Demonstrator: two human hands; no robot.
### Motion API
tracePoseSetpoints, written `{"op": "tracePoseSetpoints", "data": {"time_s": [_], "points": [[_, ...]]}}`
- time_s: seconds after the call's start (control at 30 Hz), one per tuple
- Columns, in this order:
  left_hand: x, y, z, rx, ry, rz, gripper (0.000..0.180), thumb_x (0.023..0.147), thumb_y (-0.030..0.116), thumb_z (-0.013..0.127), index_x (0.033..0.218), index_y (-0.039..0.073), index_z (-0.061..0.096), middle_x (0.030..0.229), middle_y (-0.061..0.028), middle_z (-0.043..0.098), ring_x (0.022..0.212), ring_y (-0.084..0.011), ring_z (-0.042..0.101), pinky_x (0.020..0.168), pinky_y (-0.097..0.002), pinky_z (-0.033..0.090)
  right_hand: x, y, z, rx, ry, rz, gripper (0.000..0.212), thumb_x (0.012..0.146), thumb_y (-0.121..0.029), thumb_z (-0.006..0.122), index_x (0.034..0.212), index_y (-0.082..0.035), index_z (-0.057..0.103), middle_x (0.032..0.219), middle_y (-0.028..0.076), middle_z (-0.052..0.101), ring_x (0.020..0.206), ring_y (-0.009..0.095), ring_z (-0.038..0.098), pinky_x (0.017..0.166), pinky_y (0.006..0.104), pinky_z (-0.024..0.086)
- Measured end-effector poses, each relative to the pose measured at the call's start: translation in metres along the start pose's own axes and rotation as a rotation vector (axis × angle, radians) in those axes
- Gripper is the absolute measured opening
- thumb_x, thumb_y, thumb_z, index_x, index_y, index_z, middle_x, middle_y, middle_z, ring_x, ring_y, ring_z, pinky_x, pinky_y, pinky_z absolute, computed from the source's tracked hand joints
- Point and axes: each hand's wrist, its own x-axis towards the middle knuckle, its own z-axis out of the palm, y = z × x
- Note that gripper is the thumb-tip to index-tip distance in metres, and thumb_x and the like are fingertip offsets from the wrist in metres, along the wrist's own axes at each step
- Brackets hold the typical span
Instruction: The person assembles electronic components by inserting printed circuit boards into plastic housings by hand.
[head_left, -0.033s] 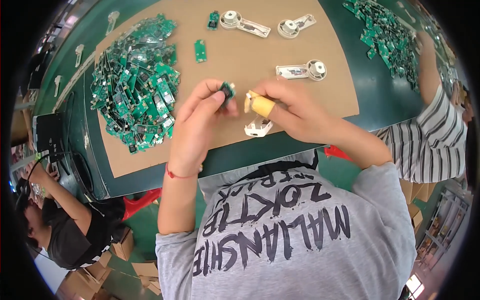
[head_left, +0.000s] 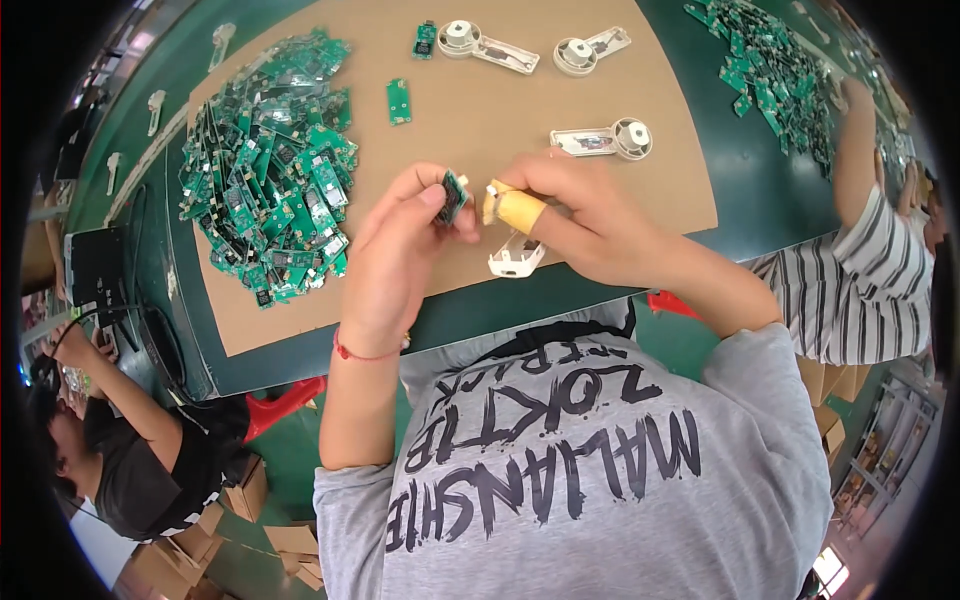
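My left hand (head_left: 408, 215) pinches a small green circuit board (head_left: 453, 198) between thumb and fingers, held tilted above the brown board. Just to its right is my right hand (head_left: 585, 215), with yellow wrapping on its thumb and forefinger. Those two fingertips close on a small white connector (head_left: 491, 189), a short gap from the circuit board. Below the right fingers sits a white plastic housing (head_left: 516, 258), its upper part hidden by the hand; whether the hand touches it, I cannot tell.
A large heap of green circuit boards (head_left: 275, 170) lies to the left. Farther back are two loose boards and several white round-headed housings (head_left: 600, 140). Another heap (head_left: 770, 80) lies at far right, beside a co-worker's arm (head_left: 856, 150). A black cable (head_left: 150, 320) runs along the left edge.
The circuit board in my left hand has tilted slightly and sits a little lower. My right fingertips have shifted slightly left with the connector.
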Motion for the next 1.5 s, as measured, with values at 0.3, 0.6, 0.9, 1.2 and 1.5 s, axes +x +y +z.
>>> {"op": "tracePoseSetpoints", "data": {"time_s": [0.3,0.6,0.9,1.2,1.5], "points": [[-0.009,0.006,0.007,-0.073,-0.076,-0.042,0.027,0.094,0.030,0.047,0.085,0.006,0.053,0.069,0.0002,0.049,0.063,-0.0069,0.046,0.055,-0.0194,0.034,0.011,-0.006,0.003,-0.038,0.111,-0.315,0.007,0.079,-0.009,0.051,0.080,-0.003,0.055,0.060,0.006,0.055,0.051,0.021,0.054,0.045,0.0313,0.038],[-0.011,0.007,0.008,-0.188,-0.160,-0.108,0.029,0.093,0.031,0.048,0.081,0.006,0.050,0.066,0.0003,0.047,0.059,-0.0073,0.042,0.052,-0.0193,0.033,0.011,-0.016,-0.007,-0.196,0.047,-0.281,0.008,0.066,-0.002,0.058,0.073,-0.003,0.056,0.061,0.003,0.052,0.056,0.018,0.050,0.071,0.0311,0.042],[-0.012,0.003,0.010,-0.317,-0.222,-0.091,0.029,0.093,0.032,0.048,0.083,0.005,0.048,0.070,-0.0017,0.047,0.061,-0.0078,0.042,0.054,-0.0205,0.033,0.013,-0.018,-0.008,-0.169,0.014,-0.327,0.009,0.063,0.000,0.059,0.070,-0.003,0.054,0.059,0.002,0.049,0.056,0.020,0.049,0.069,0.0326,0.042],[-0.015,0.001,0.009,-0.301,-0.271,-0.035,0.026,0.093,0.030,0.049,0.086,0.004,0.049,0.072,-0.0013,0.046,0.061,-0.0078,0.042,0.054,-0.0210,0.033,0.010,-0.019,-0.006,-0.101,-0.007,-0.373,0.010,0.062,0.001,0.059,0.070,-0.002,0.055,0.056,0.002,0.046,0.051,0.021,0.044,0.071,0.0341,0.045],[-0.019,0.007,0.009,-0.110,-0.266,-0.026,0.026,0.091,0.027,0.053,0.081,0.004,0.050,0.074,0.0010,0.047,0.063,-0.0065,0.043,0.058,-0.0196,0.035,0.010,-0.018,-0.008,-0.036,-0.065,-0.383,0.008,0.064,-0.001,0.059,0.071,-0.001,0.055,0.057,0.003,0.046,0.052,0.021,0.046,0.069,0.0350,0.046]]}}
